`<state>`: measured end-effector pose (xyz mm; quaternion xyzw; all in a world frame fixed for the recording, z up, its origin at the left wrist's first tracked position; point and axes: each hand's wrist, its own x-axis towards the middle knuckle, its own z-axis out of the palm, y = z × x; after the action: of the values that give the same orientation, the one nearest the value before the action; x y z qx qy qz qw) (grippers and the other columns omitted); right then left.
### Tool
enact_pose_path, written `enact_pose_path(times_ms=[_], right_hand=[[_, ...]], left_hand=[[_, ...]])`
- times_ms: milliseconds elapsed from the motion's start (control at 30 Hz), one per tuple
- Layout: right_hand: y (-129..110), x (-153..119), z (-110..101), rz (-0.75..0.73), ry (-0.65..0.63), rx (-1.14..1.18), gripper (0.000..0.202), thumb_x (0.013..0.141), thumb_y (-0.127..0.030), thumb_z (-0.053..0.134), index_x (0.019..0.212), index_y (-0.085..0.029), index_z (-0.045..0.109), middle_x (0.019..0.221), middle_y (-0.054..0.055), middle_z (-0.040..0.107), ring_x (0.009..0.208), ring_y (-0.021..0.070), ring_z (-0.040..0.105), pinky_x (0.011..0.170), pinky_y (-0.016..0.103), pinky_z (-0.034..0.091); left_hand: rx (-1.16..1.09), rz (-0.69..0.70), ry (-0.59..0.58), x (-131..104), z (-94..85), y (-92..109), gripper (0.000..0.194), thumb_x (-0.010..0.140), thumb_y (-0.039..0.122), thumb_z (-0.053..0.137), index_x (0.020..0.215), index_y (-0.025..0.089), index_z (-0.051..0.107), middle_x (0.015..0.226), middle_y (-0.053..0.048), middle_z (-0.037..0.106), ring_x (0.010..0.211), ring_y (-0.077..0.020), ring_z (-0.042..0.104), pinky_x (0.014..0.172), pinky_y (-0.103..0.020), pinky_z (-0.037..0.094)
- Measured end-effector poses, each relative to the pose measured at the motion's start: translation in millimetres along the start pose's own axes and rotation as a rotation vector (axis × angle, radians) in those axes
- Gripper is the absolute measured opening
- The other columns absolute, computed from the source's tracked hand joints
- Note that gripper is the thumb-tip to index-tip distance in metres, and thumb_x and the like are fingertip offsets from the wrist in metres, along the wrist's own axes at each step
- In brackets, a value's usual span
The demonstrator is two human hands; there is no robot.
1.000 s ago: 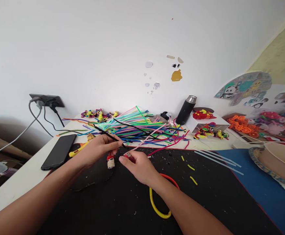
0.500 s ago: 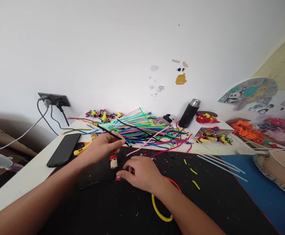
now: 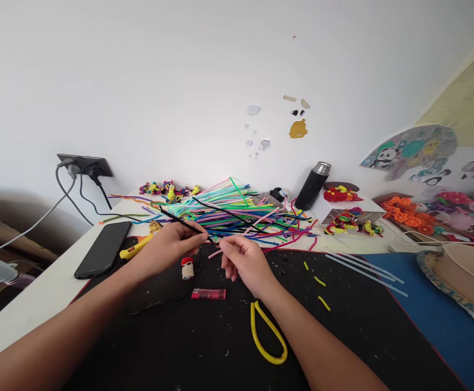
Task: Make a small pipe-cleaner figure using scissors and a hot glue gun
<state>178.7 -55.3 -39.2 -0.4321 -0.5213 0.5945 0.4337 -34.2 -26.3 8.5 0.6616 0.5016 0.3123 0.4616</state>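
My left hand [image 3: 174, 243] pinches a black pipe cleaner [image 3: 176, 219] that slants up to the left. My right hand [image 3: 245, 262] is closed with thumb and fingertips at the lower right end of the same pipe cleaner. Below the hands, a pink lighter [image 3: 208, 294] lies flat on the black mat [image 3: 171, 347]. Beside it stands a small cream figure with a red top [image 3: 187, 268]. A tool with yellow loop handles [image 3: 281, 358] lies under my right forearm, its head hidden.
A heap of coloured pipe cleaners [image 3: 220, 209] lies behind the hands. At left are a black phone [image 3: 103, 250] and a yellow cutter [image 3: 134, 248]. A black thermos [image 3: 312, 185] leans at the back right. Short yellow pieces [image 3: 323, 303] and pale sticks [image 3: 367, 274] lie right.
My right hand has left the lighter, now fully in view, and moved up to the end of the black pipe cleaner. My left hand keeps hold of it. The view has shifted slightly.
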Motion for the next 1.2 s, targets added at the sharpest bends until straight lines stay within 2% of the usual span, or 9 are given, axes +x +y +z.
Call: enact_pose_path(times_ms=[267, 533, 667, 767, 833, 900, 1000, 1100, 1200], right_hand=[[2.3, 0.4, -0.1, 0.016, -0.004, 0.041, 0.046, 0.084, -0.062, 0.075, 0.095, -0.019, 0.067, 0.061, -0.005, 0.063, 0.044, 0.0103, 0.055, 0.04, 0.02, 0.039], [3.8, 2.7, -3.2, -0.017, 0.059, 0.062, 0.041, 0.084, -0.059, 0.075, 0.091, -0.02, 0.065, 0.056, -0.007, 0.058, 0.042, 0.0101, 0.052, 0.038, 0.02, 0.036], [-0.7, 2.4, -5.6, -0.014, 0.047, 0.051, 0.041, 0.083, -0.059, 0.075, 0.09, -0.019, 0.065, 0.054, -0.008, 0.057, 0.041, 0.0104, 0.051, 0.038, 0.021, 0.037], [-4.4, 0.1, -4.8, 0.012, -0.001, 0.021, 0.042, 0.083, -0.06, 0.075, 0.09, -0.02, 0.065, 0.053, -0.008, 0.056, 0.04, 0.01, 0.051, 0.038, 0.021, 0.037], [-5.2, -1.9, -3.2, 0.029, -0.04, -0.011, 0.04, 0.084, -0.059, 0.075, 0.09, -0.02, 0.065, 0.054, -0.008, 0.057, 0.04, 0.0096, 0.05, 0.038, 0.02, 0.036], [-4.3, -3.5, -1.4, 0.039, -0.063, -0.048, 0.038, 0.086, -0.057, 0.075, 0.09, -0.02, 0.064, 0.055, -0.008, 0.057, 0.041, 0.0096, 0.051, 0.039, 0.02, 0.035], [-1.1, -4.3, 0.0, 0.043, -0.054, -0.096, 0.034, 0.088, -0.053, 0.074, 0.092, -0.02, 0.064, 0.056, -0.008, 0.057, 0.041, 0.0098, 0.051, 0.039, 0.02, 0.035], [1.7, -3.5, -0.3, 0.031, -0.04, -0.113, 0.032, 0.089, -0.05, 0.074, 0.093, -0.02, 0.064, 0.057, -0.008, 0.057, 0.042, 0.0099, 0.051, 0.039, 0.02, 0.036], [2.2, -2.8, -1.0, 0.025, -0.036, -0.117, 0.032, 0.089, -0.051, 0.073, 0.093, -0.02, 0.064, 0.057, -0.008, 0.057, 0.042, 0.01, 0.052, 0.039, 0.02, 0.037]], left_hand=[[0.025, 0.004, -0.035, -1.3, 5.1, 6.2, 0.048, 0.078, 0.064, 0.077, 0.091, 0.017, 0.076, 0.061, 0.001, 0.064, 0.059, -0.0171, 0.055, 0.058, -0.027, 0.042], [-0.05, 0.016, -0.077, -2.8, 5.2, -1.1, 0.051, 0.079, 0.064, 0.079, 0.101, 0.018, 0.077, 0.065, 0.0, 0.065, 0.061, -0.0176, 0.058, 0.056, -0.026, 0.045], [-0.052, 0.024, -0.119, 3.0, -5.4, -3.8, 0.051, 0.077, 0.063, 0.083, 0.104, 0.02, 0.078, 0.076, -0.001, 0.07, 0.066, -0.0172, 0.061, 0.06, -0.027, 0.049], [-0.101, 0.009, 0.0, 9.0, -19.2, -6.2, 0.053, 0.076, 0.067, 0.084, 0.099, 0.019, 0.078, 0.079, -0.003, 0.071, 0.065, -0.0159, 0.061, 0.059, -0.025, 0.048], [-0.147, -0.007, 0.028, 10.1, -27.5, -5.1, 0.055, 0.077, 0.071, 0.082, 0.096, 0.019, 0.079, 0.078, -0.004, 0.072, 0.065, -0.0163, 0.061, 0.06, -0.026, 0.049], [-0.15, -0.013, -0.048, 7.9, -33.7, -0.6, 0.059, 0.079, 0.076, 0.077, 0.098, 0.019, 0.081, 0.082, -0.008, 0.077, 0.069, -0.0189, 0.066, 0.065, -0.028, 0.053], [-0.069, -0.017, -0.226, 1.5, -38.6, 9.4, 0.064, 0.081, 0.079, 0.072, 0.102, 0.02, 0.084, 0.09, -0.012, 0.082, 0.077, -0.0251, 0.072, 0.07, -0.031, 0.056], [0.067, 0.013, -0.314, -3.3, -38.1, 14.6, 0.053, 0.08, 0.072, 0.077, 0.102, 0.024, 0.086, 0.095, -0.008, 0.084, 0.086, -0.0291, 0.076, 0.074, -0.031, 0.057], [0.232, 0.017, -0.375, -4.2, -32.6, 11.6, 0.041, 0.085, 0.062, 0.075, 0.1, 0.026, 0.085, 0.089, -0.003, 0.083, 0.086, -0.0255, 0.076, 0.076, -0.027, 0.056]])
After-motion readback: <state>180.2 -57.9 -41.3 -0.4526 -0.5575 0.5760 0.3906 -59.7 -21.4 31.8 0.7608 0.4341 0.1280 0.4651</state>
